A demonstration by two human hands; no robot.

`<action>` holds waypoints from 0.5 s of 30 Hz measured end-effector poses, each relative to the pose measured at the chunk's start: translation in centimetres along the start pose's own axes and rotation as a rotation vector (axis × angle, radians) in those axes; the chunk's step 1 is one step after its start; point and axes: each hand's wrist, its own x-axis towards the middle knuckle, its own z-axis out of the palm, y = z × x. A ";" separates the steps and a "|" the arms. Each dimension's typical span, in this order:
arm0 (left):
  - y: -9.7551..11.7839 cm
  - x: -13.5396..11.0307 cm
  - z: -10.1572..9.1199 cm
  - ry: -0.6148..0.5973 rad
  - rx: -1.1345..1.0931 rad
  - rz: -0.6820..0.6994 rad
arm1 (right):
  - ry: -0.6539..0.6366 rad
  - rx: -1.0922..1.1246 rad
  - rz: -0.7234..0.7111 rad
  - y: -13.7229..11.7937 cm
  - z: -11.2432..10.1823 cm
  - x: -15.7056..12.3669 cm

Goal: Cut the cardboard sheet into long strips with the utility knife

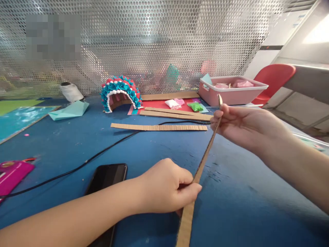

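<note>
A long narrow strip of corrugated cardboard (205,156) runs from the bottom edge of the view up and to the right, held edge-on over the blue table (144,151). My left hand (167,187) pinches it low down between thumb and curled fingers. My right hand (241,125) grips the strip near its upper end, fingers closed round it. More cardboard strips (159,127) lie flat further back on the table.
A black phone (106,178) lies by my left forearm, with a black cable (84,163) across the table. A teal, red and white arched paper headpiece (120,92), teal folded paper (69,110), a pink tray (231,91), a magenta object (11,173) and a perforated metal screen (154,41) surround them.
</note>
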 end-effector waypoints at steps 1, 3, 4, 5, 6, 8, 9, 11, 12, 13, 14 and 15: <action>0.0 0.0 0.0 -0.002 0.000 0.001 | 0.063 0.048 0.038 -0.5 -0.1 0.4; -0.1 0.0 -0.1 0.001 -0.007 -0.003 | 0.185 0.149 0.135 -1.3 -0.1 1.1; -0.2 0.0 -0.1 0.004 -0.009 -0.002 | 0.188 0.147 0.113 -1.6 -0.1 1.4; -0.3 0.1 -0.1 0.006 -0.012 -0.003 | 0.175 0.126 0.075 -1.9 0.0 1.7; -0.4 0.1 -0.1 0.005 -0.018 -0.004 | 0.160 0.100 0.038 -2.0 0.1 1.9; -0.6 0.3 -0.2 0.002 -0.042 -0.026 | 0.130 0.066 -0.018 -1.9 0.3 2.4; -0.7 0.3 -0.2 -0.001 -0.056 -0.045 | 0.116 0.061 -0.033 -1.8 0.4 2.6; -0.9 0.3 -0.3 0.000 -0.082 -0.089 | 0.096 0.069 -0.037 -1.7 0.7 3.4; -0.9 0.2 -0.3 -0.003 -0.085 -0.099 | 0.098 0.079 -0.045 -1.9 0.8 3.8; -0.9 0.1 -0.4 -0.012 -0.083 -0.095 | 0.112 0.092 -0.062 -2.2 0.7 4.4; -0.9 -0.1 -0.4 -0.024 -0.081 -0.085 | 0.143 0.105 -0.084 -2.9 0.4 5.0; -1.0 -0.3 -0.4 -0.031 -0.086 -0.080 | 0.188 0.122 -0.122 -3.7 0.0 5.6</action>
